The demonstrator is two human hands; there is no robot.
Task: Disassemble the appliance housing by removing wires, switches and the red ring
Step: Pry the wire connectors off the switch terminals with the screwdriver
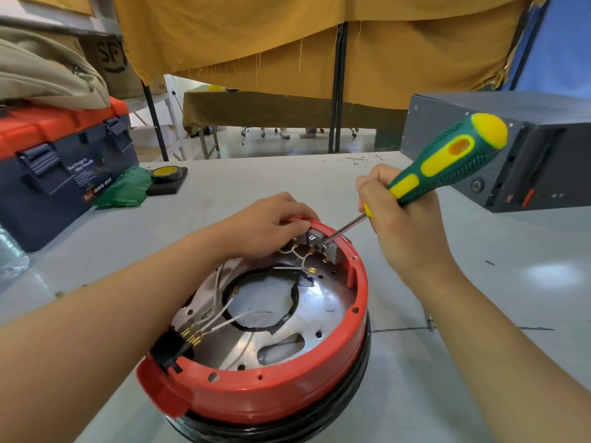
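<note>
The round appliance housing lies open side up on the table, its red ring sitting on a black base. White wires run across the metal plate from a black connector at the near left to the grey switches at the far rim. My left hand holds the far rim, fingers curled over it beside the switches. My right hand grips a green and yellow screwdriver, whose tip touches a switch.
A blue and orange toolbox stands at the far left, with a green bag and a tape roll beside it. A grey metal box sits at the far right. A plastic bottle is at the left edge.
</note>
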